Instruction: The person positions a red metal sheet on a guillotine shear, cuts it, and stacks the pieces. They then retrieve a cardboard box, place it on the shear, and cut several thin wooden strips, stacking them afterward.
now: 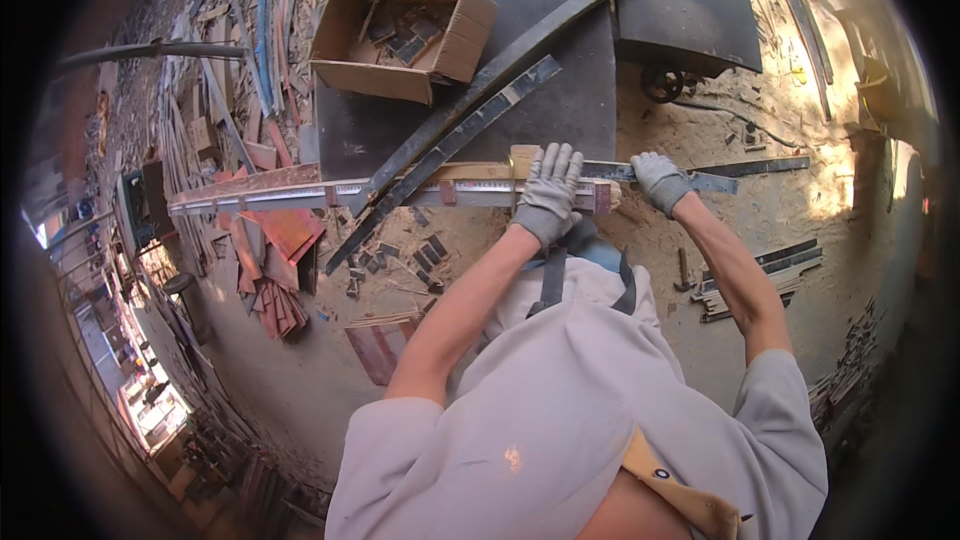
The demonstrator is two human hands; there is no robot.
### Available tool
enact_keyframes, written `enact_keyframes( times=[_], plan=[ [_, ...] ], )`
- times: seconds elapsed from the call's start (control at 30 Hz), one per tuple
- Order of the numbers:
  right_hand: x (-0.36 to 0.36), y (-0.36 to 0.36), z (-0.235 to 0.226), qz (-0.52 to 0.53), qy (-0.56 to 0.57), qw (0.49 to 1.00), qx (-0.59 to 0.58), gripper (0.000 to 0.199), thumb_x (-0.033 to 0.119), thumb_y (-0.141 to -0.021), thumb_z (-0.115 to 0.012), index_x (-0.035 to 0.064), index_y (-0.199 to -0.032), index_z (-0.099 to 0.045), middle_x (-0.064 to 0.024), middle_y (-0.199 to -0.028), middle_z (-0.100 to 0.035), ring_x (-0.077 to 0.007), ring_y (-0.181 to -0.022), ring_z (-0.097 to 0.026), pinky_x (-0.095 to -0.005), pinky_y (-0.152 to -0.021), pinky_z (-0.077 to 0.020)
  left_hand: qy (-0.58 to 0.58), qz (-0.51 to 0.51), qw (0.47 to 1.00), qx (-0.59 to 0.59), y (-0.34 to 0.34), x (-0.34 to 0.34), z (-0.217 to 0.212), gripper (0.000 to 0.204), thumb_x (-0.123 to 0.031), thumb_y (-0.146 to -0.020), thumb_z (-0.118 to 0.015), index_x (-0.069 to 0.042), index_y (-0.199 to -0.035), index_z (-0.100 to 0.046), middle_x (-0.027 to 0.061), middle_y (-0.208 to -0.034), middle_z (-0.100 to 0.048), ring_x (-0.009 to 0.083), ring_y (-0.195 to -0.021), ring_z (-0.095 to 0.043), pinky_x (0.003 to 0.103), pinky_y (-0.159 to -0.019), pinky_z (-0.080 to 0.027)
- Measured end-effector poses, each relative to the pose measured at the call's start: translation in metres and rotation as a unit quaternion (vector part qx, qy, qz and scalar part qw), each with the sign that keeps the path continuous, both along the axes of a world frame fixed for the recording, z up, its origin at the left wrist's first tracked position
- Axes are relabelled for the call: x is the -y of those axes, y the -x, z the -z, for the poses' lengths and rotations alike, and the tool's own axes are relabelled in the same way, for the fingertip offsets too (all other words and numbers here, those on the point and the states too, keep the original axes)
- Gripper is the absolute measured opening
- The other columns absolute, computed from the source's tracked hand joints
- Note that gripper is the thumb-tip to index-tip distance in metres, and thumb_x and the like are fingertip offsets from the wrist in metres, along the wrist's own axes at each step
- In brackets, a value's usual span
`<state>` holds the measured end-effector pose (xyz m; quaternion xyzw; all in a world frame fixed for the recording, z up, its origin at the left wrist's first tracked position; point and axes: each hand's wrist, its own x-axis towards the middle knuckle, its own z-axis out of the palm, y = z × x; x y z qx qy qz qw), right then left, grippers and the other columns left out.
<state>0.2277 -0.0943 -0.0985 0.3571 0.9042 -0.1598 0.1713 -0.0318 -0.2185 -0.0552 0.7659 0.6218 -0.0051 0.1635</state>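
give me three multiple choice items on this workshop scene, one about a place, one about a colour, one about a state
1. Where does the cardboard box stand?
A. on the dark board, upper left of the hands
B. on the floor by the person's feet
C. under the long wooden strip

2. What colour are the gloves on both hands?
A. bright orange
B. grey
C. black

3. How is the left hand placed?
A. hanging free in the air
B. inside the box
C. laid flat, fingers spread, on the long wooden strip

Answers: 1 A, the box sits on the dark board beyond the strip. 2 B, both the left hand and the right hand wear grey knit gloves. 3 C, its palm presses down on the strip, while the right hand rests on a metal ruler.
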Motion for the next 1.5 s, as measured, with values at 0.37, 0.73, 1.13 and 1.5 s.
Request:
enact_keyframes(
  times=[0.37,0.73,1.13,1.5],
  plan=[
    [0.063,-0.070,0.027,0.037,-0.022,0.999,0.022,0.052,0.028,-0.081,-0.083,0.0061,-0.122,-0.060,-0.0133,-0.115,-0.066,-0.0343,-0.109,-0.064,-0.0462,-0.091,-0.0528,-0.030,0.014,0.999,0.010,-0.077,0.031,0.034,0.043,-0.028,-0.091,-0.058,-0.011,-0.130,-0.059,0.0057,-0.119,-0.064,0.0258,-0.115,-0.060,0.055,-0.105,-0.040],
    [0.087,-0.117,-0.027,0.011,-0.106,0.994,-0.009,0.056,0.015,-0.081,-0.077,0.0069,-0.133,-0.058,-0.0135,-0.112,-0.064,-0.0344,-0.104,-0.061,-0.0478,-0.087,-0.0514,-0.026,0.051,0.998,0.039,-0.071,0.041,-0.042,0.059,-0.032,-0.075,-0.073,-0.007,-0.127,-0.061,0.0057,-0.119,-0.062,0.0247,-0.116,-0.059,0.046,-0.101,-0.042],
    [-0.015,-0.065,0.011,0.007,-0.121,0.990,-0.071,0.026,0.021,-0.096,-0.054,0.0100,-0.117,-0.066,-0.0079,-0.101,-0.067,-0.0276,-0.100,-0.065,-0.0426,-0.081,-0.0514,0.008,0.037,0.999,0.025,-0.058,-0.064,0.008,0.081,-0.030,-0.064,-0.078,-0.008,-0.137,-0.051,0.0144,-0.127,-0.057,0.0341,-0.127,-0.054,0.049,-0.113,-0.036],
    [-0.017,-0.060,-0.030,0.011,-0.023,0.998,-0.051,0.039,0.018,-0.087,-0.066,0.0064,-0.124,-0.064,-0.0127,-0.109,-0.067,-0.0328,-0.109,-0.064,-0.0456,-0.093,-0.0509,0.047,0.047,0.998,0.007,-0.055,-0.054,-0.003,0.079,-0.029,-0.067,-0.078,-0.006,-0.138,-0.052,0.0145,-0.123,-0.059,0.0330,-0.122,-0.057,0.046,-0.109,-0.040]
  ],
)
